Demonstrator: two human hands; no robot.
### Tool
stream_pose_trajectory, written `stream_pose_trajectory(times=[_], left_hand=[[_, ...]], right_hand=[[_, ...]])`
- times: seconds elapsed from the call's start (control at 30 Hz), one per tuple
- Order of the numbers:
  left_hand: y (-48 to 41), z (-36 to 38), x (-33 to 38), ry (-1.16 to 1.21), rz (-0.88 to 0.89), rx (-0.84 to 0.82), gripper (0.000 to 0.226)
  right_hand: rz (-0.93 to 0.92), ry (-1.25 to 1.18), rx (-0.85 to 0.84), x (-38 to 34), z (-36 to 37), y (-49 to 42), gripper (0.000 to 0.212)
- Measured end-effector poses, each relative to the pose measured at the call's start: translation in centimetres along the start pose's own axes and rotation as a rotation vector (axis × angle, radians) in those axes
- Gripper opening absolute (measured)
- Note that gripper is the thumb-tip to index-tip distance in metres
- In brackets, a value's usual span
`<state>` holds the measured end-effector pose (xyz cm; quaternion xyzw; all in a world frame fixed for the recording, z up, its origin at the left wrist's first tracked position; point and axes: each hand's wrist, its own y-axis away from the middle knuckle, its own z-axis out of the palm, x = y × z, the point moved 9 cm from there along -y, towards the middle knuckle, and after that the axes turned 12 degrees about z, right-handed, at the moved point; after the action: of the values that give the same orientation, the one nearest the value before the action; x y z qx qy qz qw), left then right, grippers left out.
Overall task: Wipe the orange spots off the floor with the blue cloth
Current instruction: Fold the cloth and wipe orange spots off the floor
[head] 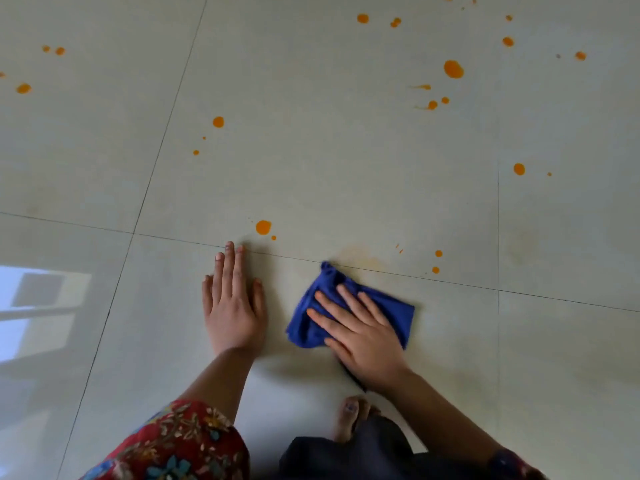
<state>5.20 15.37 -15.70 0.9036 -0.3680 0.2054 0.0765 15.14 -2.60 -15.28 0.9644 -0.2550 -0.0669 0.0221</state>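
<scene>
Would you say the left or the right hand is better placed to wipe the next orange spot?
Right: the right hand already presses the blue cloth; the left hand lies bare on the floor.

The floor (311,174) fills the whole view: large, pale grey-green glossy tiles, divided by thin dark grout lines (156,157) that cross near the left centre. At the lower left, the polished surface mirrors a bright window reflection (38,306), pale blue-white with darker frame bars. Soft daylight spreads evenly, leaving faint shadows low in the middle of the view.
</scene>
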Motion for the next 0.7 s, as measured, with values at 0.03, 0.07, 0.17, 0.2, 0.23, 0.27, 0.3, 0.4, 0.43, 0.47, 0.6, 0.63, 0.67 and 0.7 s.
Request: stream_pose_trajectory(times=[0.03,0.07,0.17,0.2,0.23,0.27,0.3,0.4,0.43,0.47,0.6,0.63,0.67,0.7], left_hand=[[0.1,0.0,0.0,-0.001,0.005,-0.006,0.06],[0.1,0.1,0.1,-0.004,0.012,-0.011,0.061],[0.1,0.1,0.1,-0.012,0.027,-0.02,0.061],[0.2,0.1,0.1,-0.008,0.033,-0.026,0.061],[0.1,0.1,0.1,-0.007,0.038,-0.026,0.061],[0.2,0.1,0.1,-0.007,0.04,-0.023,0.061],[0.1,0.2,0.1,-0.01,0.042,-0.021,0.06],[0.2,0.3,0.0,-0.026,0.049,-0.033,0.058],[0.1,0.4,0.0,-0.033,0.048,-0.036,0.058],[0.2,0.5,-0.2,-0.038,0.044,-0.044,0.058],[0.1,0.7,0.0,-0.057,0.041,-0.057,0.058],[0.1,0.6,0.0,-0.056,0.042,-0.058,0.058],[0.1,0.6,0.0,-0.053,0.045,-0.062,0.057],[0.1,0.5,0.0,-0.051,0.049,-0.065,0.057]], right_hand=[[0.058,0.03,0.004,2.0,-0.2,0.6,0.052],[0.169,0.059,0.011,4.6,-0.5,0.5,0.054],[0.485,0.092,0.042,9.4,-1.3,-3.1,0.058],[0.51,0.075,0.049,9.3,-1.4,-4.9,0.057],[0.501,0.05,0.054,8.4,-1.3,-6.8,0.056],[0.471,0.021,0.065,7.0,-1.2,-8.3,0.054],[0.415,-0.004,0.088,5.1,-1.3,-9.2,0.053],[0.143,-0.024,0.054,-0.6,-0.7,-6.6,0.054],[0.07,-0.02,0.035,-1.2,-0.6,-4.6,0.054],[0.046,-0.018,0.024,-0.8,-0.4,-2.6,0.054],[0.406,-0.017,0.059,8.1,-0.8,-1.0,0.052],[0.545,-0.027,0.089,10.0,-1.0,-2.3,0.051],[0.656,-0.046,0.123,11.0,-1.4,-4.0,0.051],[0.709,-0.073,0.143,11.0,-1.7,-5.7,0.051]])
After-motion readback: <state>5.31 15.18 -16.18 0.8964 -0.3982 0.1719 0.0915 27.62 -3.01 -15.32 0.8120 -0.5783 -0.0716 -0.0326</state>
